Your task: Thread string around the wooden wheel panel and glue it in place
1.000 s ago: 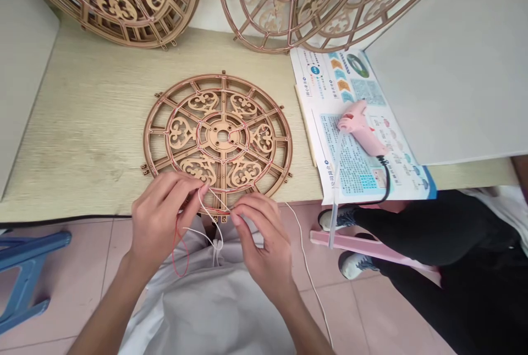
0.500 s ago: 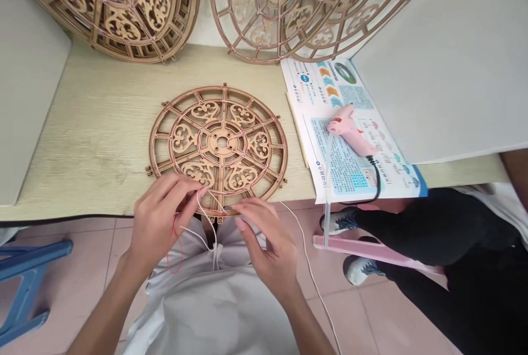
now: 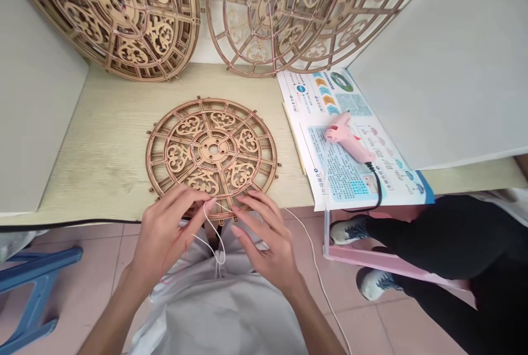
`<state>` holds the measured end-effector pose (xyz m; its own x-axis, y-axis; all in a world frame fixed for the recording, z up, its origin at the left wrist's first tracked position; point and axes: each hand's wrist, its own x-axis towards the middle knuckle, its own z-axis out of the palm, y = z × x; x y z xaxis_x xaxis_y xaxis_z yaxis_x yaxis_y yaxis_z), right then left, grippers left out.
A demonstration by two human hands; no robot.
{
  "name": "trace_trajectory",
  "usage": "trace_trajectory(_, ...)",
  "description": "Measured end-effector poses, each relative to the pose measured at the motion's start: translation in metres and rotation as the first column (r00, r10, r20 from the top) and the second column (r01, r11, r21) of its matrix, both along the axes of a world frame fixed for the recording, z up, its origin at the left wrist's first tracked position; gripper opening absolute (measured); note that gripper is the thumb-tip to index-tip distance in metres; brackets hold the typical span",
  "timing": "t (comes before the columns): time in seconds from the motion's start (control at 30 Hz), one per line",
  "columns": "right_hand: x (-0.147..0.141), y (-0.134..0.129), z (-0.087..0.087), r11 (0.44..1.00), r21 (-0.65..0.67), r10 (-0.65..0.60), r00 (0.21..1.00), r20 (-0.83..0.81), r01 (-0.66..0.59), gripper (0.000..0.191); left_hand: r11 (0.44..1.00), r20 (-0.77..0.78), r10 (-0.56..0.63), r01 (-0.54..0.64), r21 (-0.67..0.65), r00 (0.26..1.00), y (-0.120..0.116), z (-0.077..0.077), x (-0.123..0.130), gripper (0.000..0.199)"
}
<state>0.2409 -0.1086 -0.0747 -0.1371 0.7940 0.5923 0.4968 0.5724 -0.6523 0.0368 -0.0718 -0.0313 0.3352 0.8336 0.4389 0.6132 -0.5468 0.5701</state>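
The round fretwork wheel (image 3: 211,149) lies flat, face up, left hand (image 3: 167,239) pinching white wire (image 3: 214,237), right hand (image 3: 268,250) open beside it.

Desk: a pale wood-look desk (image 3: 94,179) runs across in front of me at 12 o'clock. A thin black strip (image 3: 82,222) runs along its near edge.
Left side: a flat gray-white panel (image 3: 41,124) stands at 10 o'clock.
Right side: a bigger gray-white panel (image 3: 445,58) stands at 2 o'clock.
Back: a white wall (image 3: 202,14) shows at 12 o'clock.
Floor: pink tiles (image 3: 78,300) lie below me.
Seat: a blue stool (image 3: 37,283) stands at 8 o'clock.
Light: soft and even.
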Motion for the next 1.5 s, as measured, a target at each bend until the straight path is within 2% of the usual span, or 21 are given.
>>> trace_trajectory(0.1,-0.004,-0.004,-0.007,0.999,0.036,-0.004,1.0,-0.019,0.005,0.044,1.0,-0.077,-0.017,0.015,-0.023,0.997,0.009,0.007,-0.001,0.002)
trace_trajectory(0.17,-0.006,-0.005,-0.01,0.997,0.072,-0.008,0.999,-0.034,0.011,0.045,1.0,-0.168,-0.02,0.02,0.001,0.986,0.016,0.011,0.0,0.006)
trace_trajectory(0.3,-0.008,-0.003,-0.011,0.99,0.137,-0.044,0.999,0.003,0.043,0.037,0.998,-0.278,-0.033,0.048,0.047,0.96,0.028,0.012,0.007,0.009)
trace_trajectory(0.5,-0.005,0.001,-0.01,0.984,0.177,-0.046,0.998,0.039,0.039,0.027,0.999,-0.243,-0.038,0.047,0.028,0.969,0.036,0.007,0.012,0.01)
trace_trajectory(0.73,-0.006,0.001,-0.006,0.989,0.142,-0.04,0.998,0.057,0.032,0.023,1.0,-0.236,-0.006,0.006,-0.001,0.972,0.037,0.006,0.015,0.011)
trace_trajectory(0.97,-0.008,-0.001,-0.001,0.983,0.171,-0.078,0.993,0.087,0.063,0.023,0.999,-0.272,-0.016,0.026,0.035,0.962,0.04,0.008,0.017,0.013)
trace_trajectory(1.27,-0.009,-0.007,-0.004,0.987,0.151,-0.077,0.989,0.124,0.058,0.032,0.997,-0.268,-0.073,0.064,-0.042,0.961,0.039,0.011,0.012,0.011)
trace_trajectory(1.4,-0.011,-0.009,-0.004,0.987,0.153,-0.067,0.991,0.115,0.049,0.035,0.985,-0.266,-0.155,0.127,-0.121,0.952,0.04,0.016,0.008,0.004)
trace_trajectory(1.5,-0.012,-0.011,-0.003,0.988,0.147,-0.072,0.99,0.125,0.054,0.036,0.978,-0.268,-0.165,0.122,-0.169,0.949,0.041,0.018,0.008,0.002)
